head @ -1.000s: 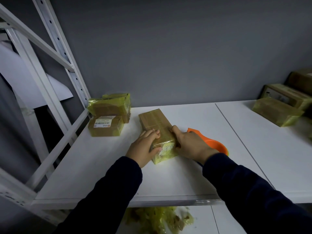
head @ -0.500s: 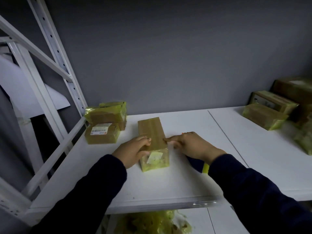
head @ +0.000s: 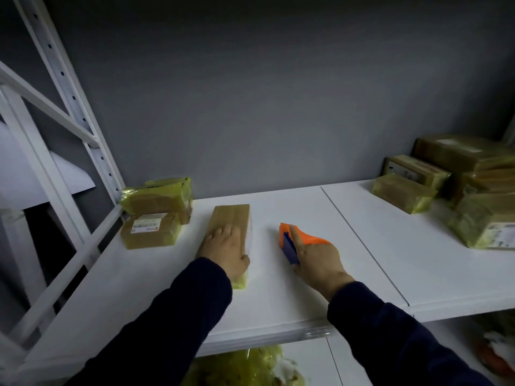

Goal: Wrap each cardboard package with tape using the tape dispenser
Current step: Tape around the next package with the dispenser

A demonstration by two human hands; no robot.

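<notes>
A long cardboard package [head: 232, 218], wrapped in yellowish tape, lies lengthwise on the white shelf [head: 278, 296]. My left hand [head: 225, 247] rests flat on its near half, fingers spread, thumb down its right side. To the right, apart from the package, my right hand [head: 316, 259] grips the orange and blue tape dispenser [head: 295, 238] on the shelf, with its index finger laid along the top.
Two taped packages [head: 156, 215] sit stacked at the back left beside the white rack upright [head: 72, 107]. Several more packages [head: 457, 188] crowd the right end. Crumpled yellow tape [head: 250, 363] lies on the shelf below.
My left hand has moved from the package's side onto its top. My right hand has left the package, moved right and taken hold of the dispenser. The view has shifted right.
</notes>
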